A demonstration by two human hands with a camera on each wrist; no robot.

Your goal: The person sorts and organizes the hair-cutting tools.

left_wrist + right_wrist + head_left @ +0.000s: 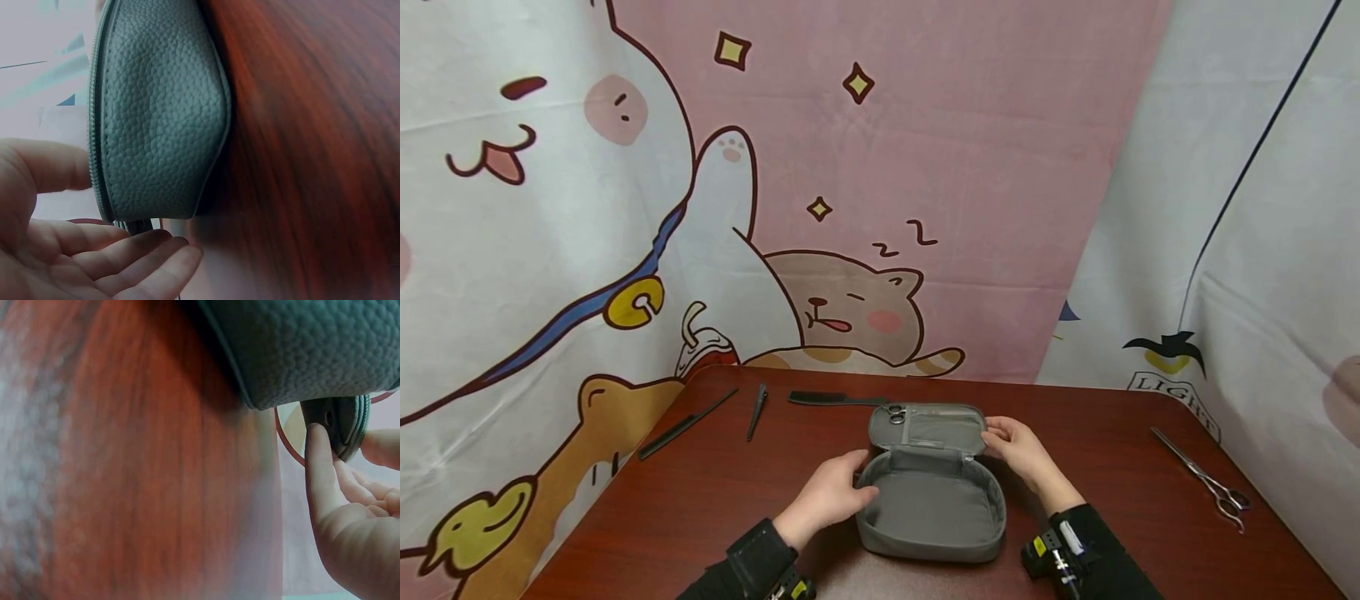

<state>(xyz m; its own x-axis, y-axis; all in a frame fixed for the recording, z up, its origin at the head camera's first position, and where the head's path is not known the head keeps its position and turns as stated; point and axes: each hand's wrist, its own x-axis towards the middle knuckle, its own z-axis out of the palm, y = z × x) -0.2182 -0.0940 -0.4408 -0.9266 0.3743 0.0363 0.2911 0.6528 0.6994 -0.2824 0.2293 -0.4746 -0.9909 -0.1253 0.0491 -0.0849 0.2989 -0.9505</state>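
An unzipped grey zippered case (pixel 932 508) lies on the table with its lid (pixel 943 429) folded back, away from me. The bottom half looks bare inside. Metal finger rings (pixel 896 414), like those of scissors, show at the lid's upper left. My left hand (pixel 831 496) is at the case's left side, its thumb touching the zipped rim (pixel 97 150) and its fingers extended past the end of the pebbled wall. On the right side, my right hand (pixel 1022 454) pinches the lid's edge between thumb and fingers, also visible in the right wrist view.
Hairdressing scissors (pixel 1206 479) lie at the table's right. Behind the case is a black comb (pixel 835 398). Farther left are a dark hair clip (pixel 757 412) and a long thin black comb-like tool (pixel 687 425). A printed cloth (pixel 970 167) hangs behind the wooden table (pixel 1097 450).
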